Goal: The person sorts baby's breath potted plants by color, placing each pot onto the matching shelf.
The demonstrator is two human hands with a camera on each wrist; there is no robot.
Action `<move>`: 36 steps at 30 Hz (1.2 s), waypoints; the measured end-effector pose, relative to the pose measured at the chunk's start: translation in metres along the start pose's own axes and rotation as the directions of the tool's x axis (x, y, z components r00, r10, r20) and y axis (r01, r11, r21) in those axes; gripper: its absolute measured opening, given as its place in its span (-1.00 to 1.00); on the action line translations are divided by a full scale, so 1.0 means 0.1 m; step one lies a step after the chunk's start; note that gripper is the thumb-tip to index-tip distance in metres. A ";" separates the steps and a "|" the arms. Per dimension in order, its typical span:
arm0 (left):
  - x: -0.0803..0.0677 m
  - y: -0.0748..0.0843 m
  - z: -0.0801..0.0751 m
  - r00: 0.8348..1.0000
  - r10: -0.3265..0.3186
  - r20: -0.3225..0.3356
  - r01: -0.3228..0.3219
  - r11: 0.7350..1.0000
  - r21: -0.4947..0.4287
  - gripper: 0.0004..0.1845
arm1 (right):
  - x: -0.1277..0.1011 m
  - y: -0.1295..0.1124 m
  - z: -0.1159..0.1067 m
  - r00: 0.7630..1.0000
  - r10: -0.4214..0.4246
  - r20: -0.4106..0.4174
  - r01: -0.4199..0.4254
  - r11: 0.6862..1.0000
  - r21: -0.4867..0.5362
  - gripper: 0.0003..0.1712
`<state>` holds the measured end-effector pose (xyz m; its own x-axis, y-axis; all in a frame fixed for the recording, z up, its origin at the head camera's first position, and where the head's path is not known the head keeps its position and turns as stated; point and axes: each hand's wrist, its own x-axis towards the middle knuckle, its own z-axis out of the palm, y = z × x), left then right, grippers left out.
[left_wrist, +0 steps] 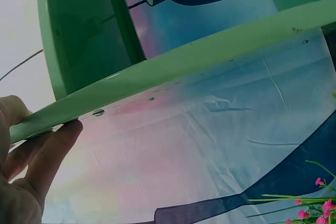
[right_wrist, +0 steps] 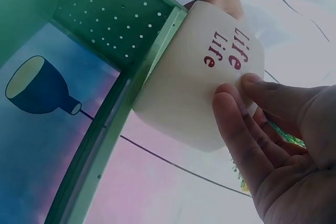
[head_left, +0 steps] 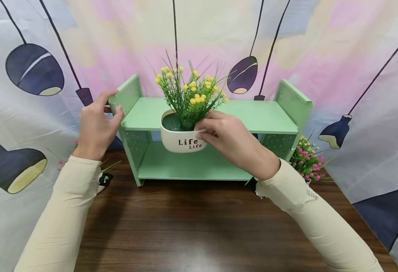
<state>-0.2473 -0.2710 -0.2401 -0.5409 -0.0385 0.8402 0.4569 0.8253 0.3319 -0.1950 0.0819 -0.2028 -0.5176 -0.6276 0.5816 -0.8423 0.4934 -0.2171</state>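
My right hand (head_left: 234,141) pinches the right rim of a white flower pot (head_left: 178,140) printed "Life Life", with yellow flowers and green grass in it. In the head view the pot overlaps the front edge of the green shelf's (head_left: 246,113) upper board. The right wrist view shows the pot (right_wrist: 184,72) from below, against the board's edge, with my right hand's thumb and fingers at its rim. My left hand (head_left: 98,122) grips the top of the shelf's left side panel. In the left wrist view, the thumb and fingers of that hand (left_wrist: 31,161) lie on opposite faces of the panel.
The shelf's lower board (head_left: 192,164) lies under the pot. Pink and yellow flowers (head_left: 309,160) stand right of the shelf, and another plant is partly hidden behind my left forearm. A brown wooden table (head_left: 199,223) carries the shelf, with a lamp-patterned curtain (head_left: 124,37) behind.
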 end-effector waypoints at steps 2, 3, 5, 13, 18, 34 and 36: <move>0.00 0.00 0.00 1.000 0.007 0.000 -0.007 1.000 0.007 -0.55 | 0.05 0.00 0.01 1.000 0.009 0.001 -0.009 1.000 0.004 -0.84; 0.00 0.00 0.00 1.000 0.011 0.000 -0.011 1.000 0.009 -0.55 | 0.07 0.00 0.01 1.000 0.014 -0.001 -0.014 1.000 0.006 -0.84; 0.00 0.00 0.00 1.000 0.024 0.002 -0.024 1.000 0.007 -0.55 | 0.10 0.00 0.01 1.000 0.018 -0.006 -0.018 1.000 0.006 -0.84; 0.00 0.00 0.00 0.998 0.062 0.003 -0.062 0.998 -0.002 -0.54 | 0.21 0.00 0.02 1.000 0.021 -0.011 -0.020 0.999 0.028 -0.84; 0.02 -0.02 -0.01 0.997 0.075 -0.018 -0.075 0.997 -0.004 -0.54 | 0.31 -0.01 0.04 1.000 0.025 0.001 -0.025 0.999 0.031 -0.83; -0.02 -0.03 0.02 0.997 0.067 -0.023 -0.067 0.998 0.021 -0.56 | 0.55 0.07 0.15 0.998 0.059 -0.010 -0.059 0.996 0.066 -0.79; -0.02 -0.04 0.01 0.998 0.064 -0.023 -0.064 0.998 0.024 -0.55 | 0.60 0.08 0.19 0.998 0.065 -0.019 -0.064 0.996 0.070 -0.79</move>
<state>-0.2490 -0.2732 -0.2433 -0.4943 0.0018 0.8693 0.4731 0.8395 0.2673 -0.2359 0.0364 -0.1847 -0.5685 -0.5823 0.5811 -0.8160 0.4891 -0.3082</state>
